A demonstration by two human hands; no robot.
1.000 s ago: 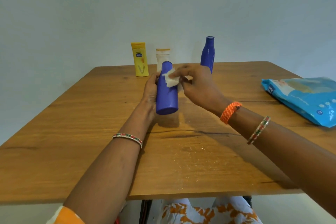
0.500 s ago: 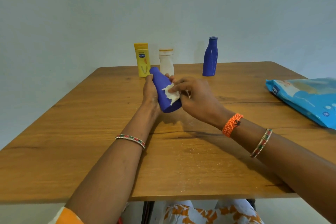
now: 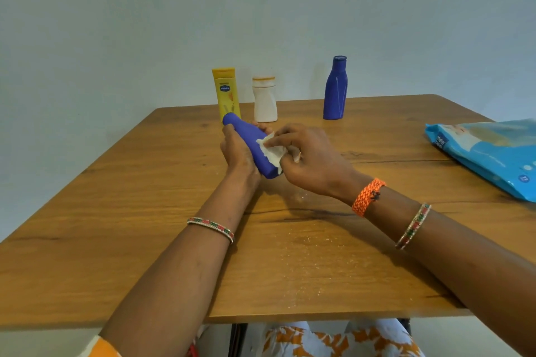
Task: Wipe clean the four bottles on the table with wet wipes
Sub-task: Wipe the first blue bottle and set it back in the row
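I see the tilted blue bottle (image 3: 255,148) partly covered: my left hand (image 3: 236,153) wraps its far side, and the wipe (image 3: 271,151) hides part of its lower body. My right hand (image 3: 307,156) pinches the wipe with curled fingers, pressing it to the bottle. Beyond the hands stand a yellow bottle (image 3: 226,93), a white bottle (image 3: 264,101) and a second blue bottle (image 3: 335,90). Right of my right hand, the wipes pack (image 3: 487,151) is cut off on the counter (image 3: 145,211).

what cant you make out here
Head view only:
- Blue wet-wipe pack: cut off by the right edge.
- Tilted blue plastic bottle: far side hidden by left hand.
- White wet wipe: partly covered by right hand.
- Yellow lotion bottle: small print unreadable.
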